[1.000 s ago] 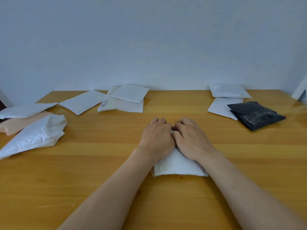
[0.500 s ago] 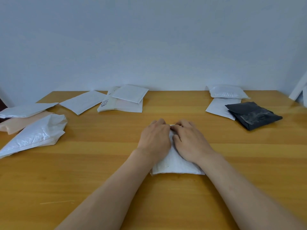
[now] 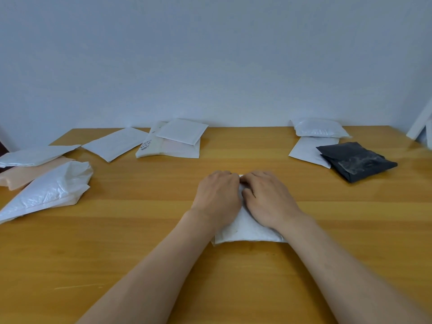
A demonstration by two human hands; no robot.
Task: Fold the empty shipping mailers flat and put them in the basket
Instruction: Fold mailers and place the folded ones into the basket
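Your left hand (image 3: 217, 195) and right hand (image 3: 268, 197) press side by side on the folded white padded mailer (image 3: 247, 232) at the middle of the light wooden table (image 3: 117, 242), likely to flatten its crease. Your fingers bend over its far edge, but whether they grip it I cannot tell. No basket shows.

A plain indoor room, home or office unclear: a wooden worktop (image 3: 131, 242) set against a bare pale wall (image 3: 210, 54), loose white mailers (image 3: 180, 130) at 11 o'clock, a black mailer (image 3: 355, 161) at 2 o'clock.

The left hand (image 3: 217, 197) and right hand (image 3: 268, 201) hide most of the white mailer (image 3: 245, 231); the far label (image 3: 145, 146) is illegible.
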